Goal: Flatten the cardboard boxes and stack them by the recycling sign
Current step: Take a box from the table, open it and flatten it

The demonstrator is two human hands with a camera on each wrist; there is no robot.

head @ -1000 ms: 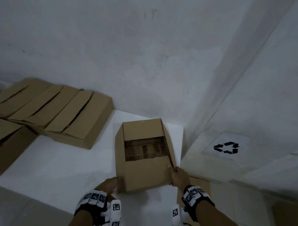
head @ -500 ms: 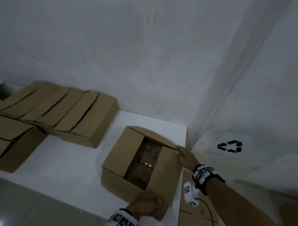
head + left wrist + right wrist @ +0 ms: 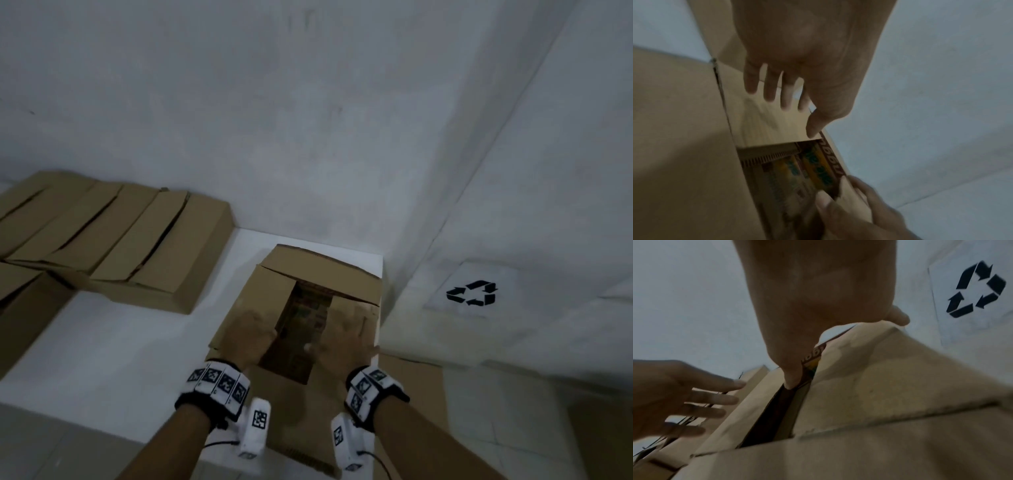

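A brown cardboard box (image 3: pixel 274 294) lies on the white floor near the wall corner, its top flaps partly closed. Coloured print (image 3: pixel 818 165) shows through the gap between them. My left hand (image 3: pixel 255 322) lies on the left flap (image 3: pixel 764 123) with straight, spread fingers (image 3: pixel 768 91). My right hand (image 3: pixel 342 329) holds the right flap (image 3: pixel 869 378), its thumb (image 3: pixel 791 378) hooked into the gap at the flap's edge. The black recycling sign (image 3: pixel 472 293) is on the wall to the right, also plain in the right wrist view as the sign (image 3: pixel 976 290).
Several more brown boxes (image 3: pixel 120 240) stand in a row along the wall at left, one more box (image 3: pixel 20 308) at the far left edge. Flat cardboard (image 3: pixel 414 394) lies on the floor below the sign, right of my right wrist.
The box was tilted up on its edge half a second ago and now lies flat. Both hands have moved from its corners onto the top flaps.
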